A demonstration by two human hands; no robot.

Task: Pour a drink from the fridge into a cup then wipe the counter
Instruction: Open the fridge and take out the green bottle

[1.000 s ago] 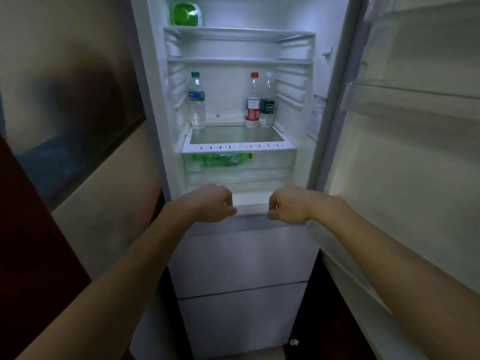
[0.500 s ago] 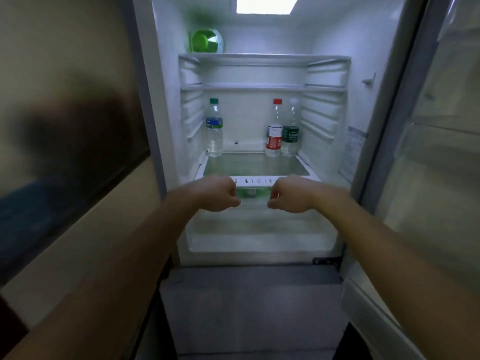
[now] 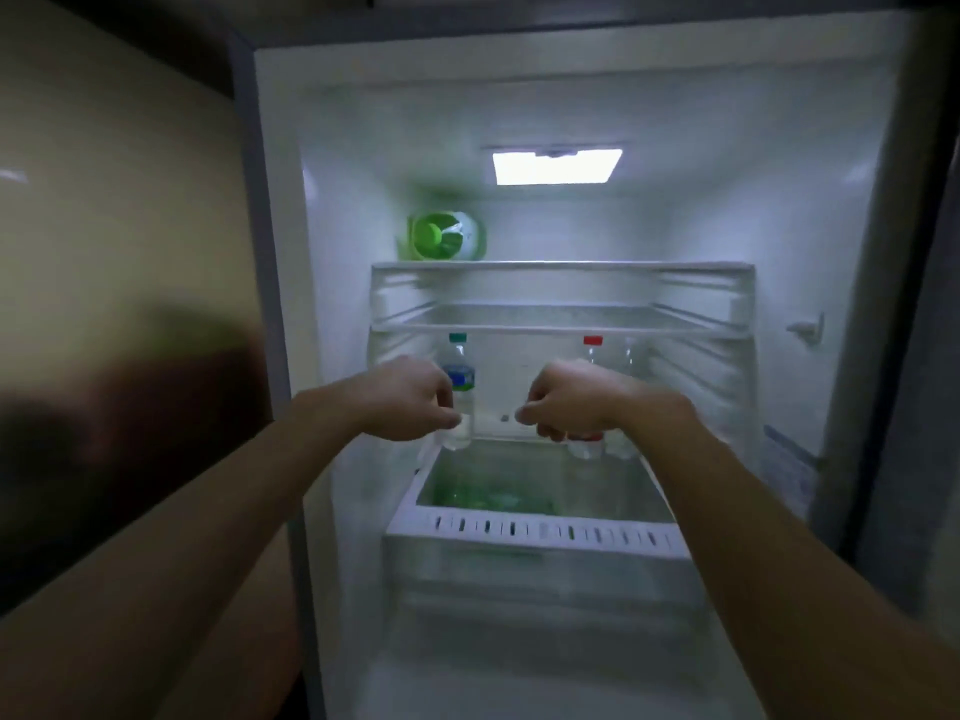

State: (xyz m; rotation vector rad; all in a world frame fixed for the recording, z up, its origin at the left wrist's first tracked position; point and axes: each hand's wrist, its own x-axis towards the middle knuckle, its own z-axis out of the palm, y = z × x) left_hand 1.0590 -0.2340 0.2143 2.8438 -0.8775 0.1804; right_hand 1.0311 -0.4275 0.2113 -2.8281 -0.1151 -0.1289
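Observation:
The open fridge [image 3: 332,314] fills the view, lit from its ceiling. On the lower glass shelf a clear bottle with a green cap and blue label [image 3: 459,379] stands at the left. At the right stand a red-capped bottle [image 3: 592,345] and a third clear bottle [image 3: 629,350], both partly hidden. My left hand [image 3: 408,402] is raised in front of the green-capped bottle, fingers curled, holding nothing. My right hand [image 3: 563,400] is curled the same way in front of the red-capped bottle. A green bottle [image 3: 483,498] lies in the drawer below the shelf.
A large green-capped jug [image 3: 447,236] lies on its side on the top shelf. A bare glass shelf [image 3: 561,319] sits just above the bottles. The fridge door [image 3: 914,407] stands open at the right. A glossy wall panel [image 3: 119,304] is at the left.
Both hands rose from the fridge's lower front edge to bottle-shelf height and moved inward. The view moved closer and tilted up, bringing the fridge light and ceiling into sight.

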